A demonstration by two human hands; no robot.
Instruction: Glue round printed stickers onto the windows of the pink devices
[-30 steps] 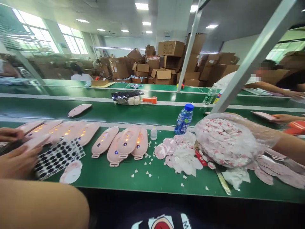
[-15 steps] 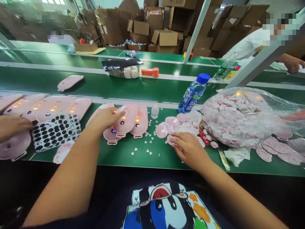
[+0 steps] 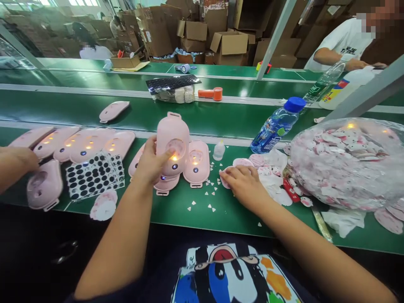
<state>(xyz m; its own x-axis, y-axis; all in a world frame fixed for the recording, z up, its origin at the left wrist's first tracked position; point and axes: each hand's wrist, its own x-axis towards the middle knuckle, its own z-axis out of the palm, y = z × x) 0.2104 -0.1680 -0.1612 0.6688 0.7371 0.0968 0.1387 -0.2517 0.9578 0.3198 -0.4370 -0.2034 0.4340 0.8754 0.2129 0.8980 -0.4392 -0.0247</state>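
Observation:
My left hand (image 3: 148,164) grips a pink oval plastic device (image 3: 166,134) by its left edge, thumb across its front. The device is tipped up, with a round recess, an orange light and a small lit "4" display. Beneath it lies another pink device (image 3: 167,185), partly covered. A third lit device (image 3: 196,164) lies just to the right. My right hand (image 3: 244,183) is closed at the fingertips on a thin pink round disc (image 3: 224,181), whose far part is hidden by the fingers. More pink discs (image 3: 242,162) lie just beyond that hand.
A small dropper bottle (image 3: 219,150) and tiny white triangles (image 3: 211,208) are near the middle. At right stand a blue-capped drink bottle (image 3: 277,126) and a clear bag of printed pieces (image 3: 347,164). Black-dot sticker sheets (image 3: 91,176) lie left, by another person's hand (image 3: 19,166).
My left hand has lifted a pink device and tilted it upright. My right hand's fingers have closed down over the disc. The view has shifted left, and the neighbour's hand has moved off a device.

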